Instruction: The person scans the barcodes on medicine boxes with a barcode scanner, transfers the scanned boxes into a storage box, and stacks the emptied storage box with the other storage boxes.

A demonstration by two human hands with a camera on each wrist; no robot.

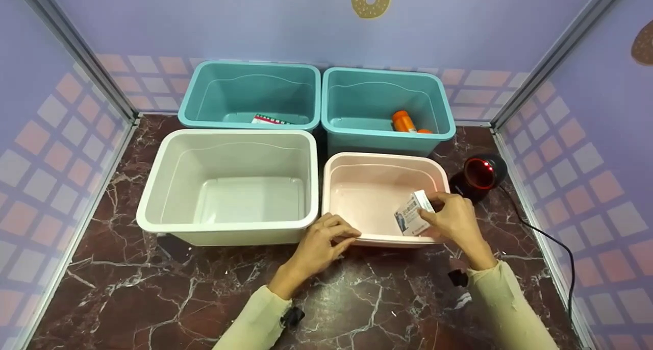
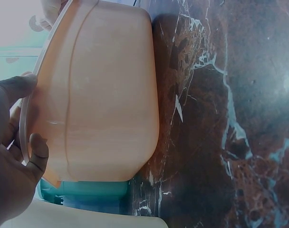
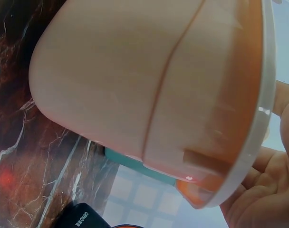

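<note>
My left hand (image 1: 319,243) holds the front left rim of a pink plastic bin (image 1: 385,158), its fingers curled over the edge. In the left wrist view that hand (image 2: 16,156) grips the rim between thumb and fingers. My right hand (image 1: 454,220) pinches a small white printed carton (image 1: 412,217) by its upper right side. The carton stands tilted inside the pink bin, near the front right corner. Whether its lower end touches the bin floor, I cannot tell. The right wrist view shows part of the right hand (image 3: 268,185) beyond the bin's rim; the carton is hidden there.
A cream bin (image 1: 224,226) stands left of the pink one. Behind are two teal bins, the left (image 1: 255,67) holding a red-green-white pack (image 1: 270,119), the right (image 1: 382,74) orange bottles (image 1: 404,121). A black scanner (image 1: 479,174) with red light and a cable (image 1: 548,235) stands at right.
</note>
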